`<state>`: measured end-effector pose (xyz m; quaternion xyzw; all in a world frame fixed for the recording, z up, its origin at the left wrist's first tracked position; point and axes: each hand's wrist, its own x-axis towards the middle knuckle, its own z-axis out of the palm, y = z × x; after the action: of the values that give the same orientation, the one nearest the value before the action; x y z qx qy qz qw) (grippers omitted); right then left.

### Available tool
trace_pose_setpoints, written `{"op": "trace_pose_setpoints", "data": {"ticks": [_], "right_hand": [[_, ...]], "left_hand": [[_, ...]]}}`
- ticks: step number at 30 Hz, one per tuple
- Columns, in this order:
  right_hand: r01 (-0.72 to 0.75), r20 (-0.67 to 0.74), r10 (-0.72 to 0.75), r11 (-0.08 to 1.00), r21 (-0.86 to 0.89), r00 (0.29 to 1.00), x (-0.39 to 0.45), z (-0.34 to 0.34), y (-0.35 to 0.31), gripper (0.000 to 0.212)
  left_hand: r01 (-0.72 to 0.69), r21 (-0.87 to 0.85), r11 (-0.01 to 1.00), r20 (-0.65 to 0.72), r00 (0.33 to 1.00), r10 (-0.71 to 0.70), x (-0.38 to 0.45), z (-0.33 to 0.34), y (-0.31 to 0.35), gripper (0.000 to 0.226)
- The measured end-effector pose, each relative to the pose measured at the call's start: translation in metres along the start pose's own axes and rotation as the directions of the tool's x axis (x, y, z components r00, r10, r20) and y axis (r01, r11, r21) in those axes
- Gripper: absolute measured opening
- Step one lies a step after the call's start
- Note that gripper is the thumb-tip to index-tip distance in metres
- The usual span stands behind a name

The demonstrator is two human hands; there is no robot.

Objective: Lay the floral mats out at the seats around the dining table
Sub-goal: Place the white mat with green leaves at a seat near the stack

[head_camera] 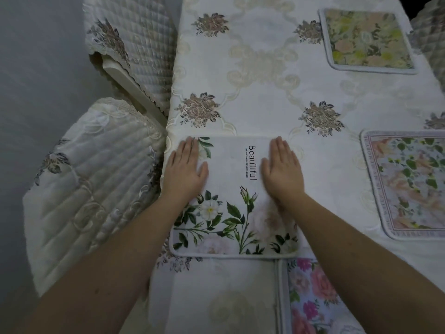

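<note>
A white floral mat [234, 201] printed with "Beautiful" and green-leaved flowers lies flat at the table's left edge. My left hand [185, 169] rests palm down on its left side, fingers together and flat. My right hand [281, 169] presses flat on its right side. Neither hand grips anything. A yellow-green floral mat [368, 39] lies at the far right. A peach and green floral mat [409, 184] with a lettered border lies at the right edge. A pink rose mat [313, 300] sits near me, partly under my right arm.
The table [260, 80] wears a cream embroidered cloth with brown rose motifs. Two chairs with quilted cream covers stand on the left, one near [89, 184] and one far [134, 44]. Another quilted chair [431, 27] shows at the top right. Grey floor lies to the left.
</note>
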<state>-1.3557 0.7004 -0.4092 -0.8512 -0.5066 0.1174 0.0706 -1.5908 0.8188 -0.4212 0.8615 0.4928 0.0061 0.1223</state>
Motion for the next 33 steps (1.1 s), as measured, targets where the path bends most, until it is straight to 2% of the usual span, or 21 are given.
{"op": "trace_pose_setpoints", "data": {"ticks": [3,6,11,14,21,27,33], "right_hand": [[-0.053,-0.015,0.053,0.998,0.015,0.998,-0.007,-0.005,0.023,0.06],[-0.043,-0.076,0.044,0.999,0.007,0.996,-0.028,-0.012,0.014,0.056],[0.085,-0.056,-0.077,0.982,0.166,0.995,-0.086,0.002,-0.061,0.056],[0.089,0.009,-0.092,0.978,0.187,0.996,-0.109,0.024,-0.082,0.057],[0.157,0.058,-0.157,0.988,0.009,0.986,-0.14,0.034,-0.052,0.06],[0.076,0.12,-0.073,0.997,-0.022,0.99,-0.144,0.013,-0.013,0.064],[0.0,0.155,0.007,0.999,-0.046,0.988,-0.145,-0.006,0.005,0.071]], "left_hand": [[0.111,0.049,0.993,0.009,0.994,-0.112,-0.008,-0.007,-0.011,0.066],[0.19,0.046,0.981,-0.058,0.981,-0.187,-0.033,-0.022,0.001,0.063],[-0.016,-0.049,0.999,-0.102,0.995,0.011,-0.094,-0.019,0.055,0.059],[0.011,-0.079,0.997,-0.044,0.999,-0.014,-0.116,0.001,0.06,0.056],[-0.063,0.006,0.998,0.009,0.998,0.063,-0.14,0.02,0.031,0.065],[-0.06,-0.025,0.998,0.055,0.997,0.062,-0.146,0.012,-0.003,0.069],[-0.027,0.094,0.995,0.099,0.995,0.018,-0.151,-0.003,-0.018,0.075]]}}
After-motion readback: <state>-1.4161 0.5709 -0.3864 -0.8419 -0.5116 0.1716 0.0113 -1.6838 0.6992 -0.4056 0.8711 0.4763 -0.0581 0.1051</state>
